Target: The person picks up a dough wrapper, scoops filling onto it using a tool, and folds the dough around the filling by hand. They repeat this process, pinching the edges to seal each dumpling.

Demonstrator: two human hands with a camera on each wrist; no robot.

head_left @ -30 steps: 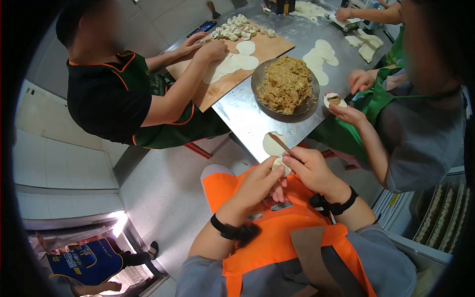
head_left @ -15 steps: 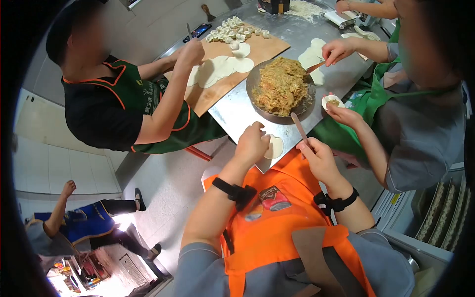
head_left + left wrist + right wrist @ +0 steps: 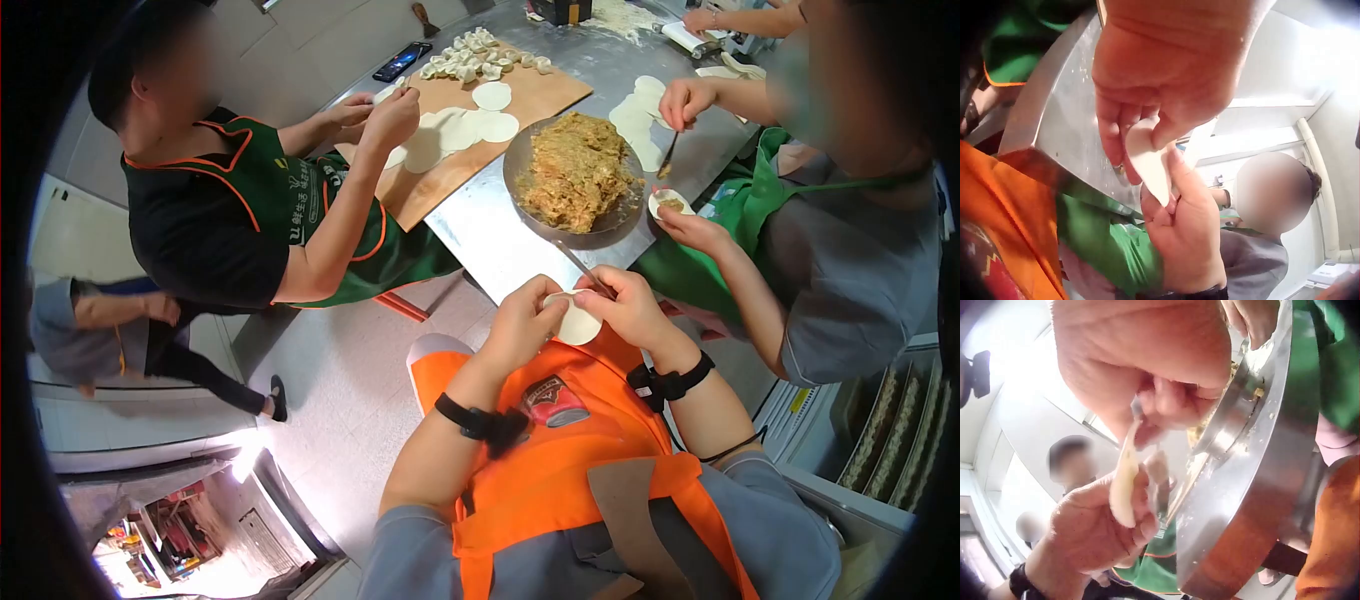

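Note:
In front of the orange apron, my left hand (image 3: 522, 328) and right hand (image 3: 632, 308) hold a round, pale dumpling wrapper (image 3: 578, 326) between them. Its upper edge is pinched near the two thumbs, and the rest hangs down. From the left wrist the wrapper (image 3: 1147, 156) looks curved, with its lower tip by the other hand's fingers. My right hand also grips a thin flat filling stick (image 3: 573, 260), which points up toward the bowl. A wide metal bowl (image 3: 514, 188) heaped with minced filling (image 3: 582, 170) stands just beyond my hands.
A person on the left works by a wooden board (image 3: 565, 88) with wrappers (image 3: 452, 138) and folded dumplings (image 3: 470, 55). On the right, another person holds a filled wrapper (image 3: 668, 203) and a stick. More wrappers (image 3: 635, 120) lie on the steel table (image 3: 480, 235).
The earlier folded piece is gone from my hands. My left hand reached to a wrapper at the table corner, and that wrapper is now drawn back between both hands.

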